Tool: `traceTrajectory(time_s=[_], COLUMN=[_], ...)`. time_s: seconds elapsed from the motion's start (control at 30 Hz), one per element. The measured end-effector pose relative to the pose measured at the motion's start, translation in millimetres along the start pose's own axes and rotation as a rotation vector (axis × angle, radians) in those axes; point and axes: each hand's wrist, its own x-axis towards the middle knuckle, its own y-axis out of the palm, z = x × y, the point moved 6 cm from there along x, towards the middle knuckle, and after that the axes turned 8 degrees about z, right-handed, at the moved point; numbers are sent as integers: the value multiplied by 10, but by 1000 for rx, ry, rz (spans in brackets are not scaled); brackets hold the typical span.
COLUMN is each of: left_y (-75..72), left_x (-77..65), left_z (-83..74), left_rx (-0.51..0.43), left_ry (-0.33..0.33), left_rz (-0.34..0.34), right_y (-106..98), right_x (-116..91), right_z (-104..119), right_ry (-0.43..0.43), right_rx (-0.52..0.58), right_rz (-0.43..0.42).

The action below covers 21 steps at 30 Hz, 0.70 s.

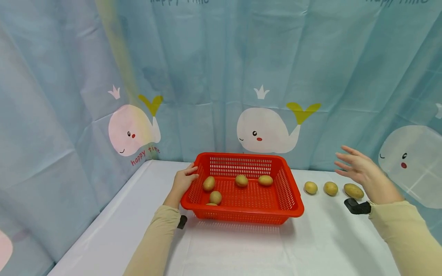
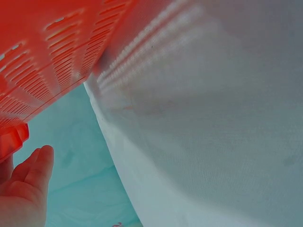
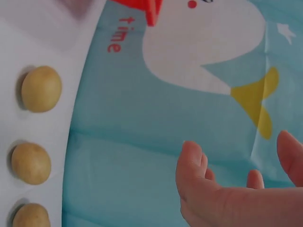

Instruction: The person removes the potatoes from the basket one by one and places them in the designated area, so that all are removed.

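Observation:
A red plastic basket with slotted walls stands on the white table, holding several potatoes. My left hand grips its left rim; in the left wrist view the fingers show just beyond the rim, the rest of the hand partly cut off. To the right of the basket, three potatoes lie in a row: a small round one, a similar one and a longer one. Above the longer one hovers my right hand, fingers spread and nothing held, also visible in the right wrist view.
A blue curtain printed with whales hangs right behind the table and along its left side. The basket stands near the table's back edge. White tabletop extends in front of it.

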Motion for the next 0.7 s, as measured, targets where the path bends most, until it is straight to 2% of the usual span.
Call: traceTrajectory(time_s=[0.07,0.3,0.37,0.5,0.7], left_y=[0,3,6,7,0], left_x=[-2,5,10,8,-5], left_z=[7,13,17,16,2], left_rx=[3,5,3,1,11], left_ry=[-5,-9,-9,-4,7], left_rz=[-1,1,2,0,-5], right_y=[72,264,314,396,527], right_x=[33,2,2,36,185], right_z=[14,43,51,71,68], right_ry=[2,-26,-38,-32,31], right_rx=[34,-211,-228,-195,-45], right_rz=[22,122,132,156,168])
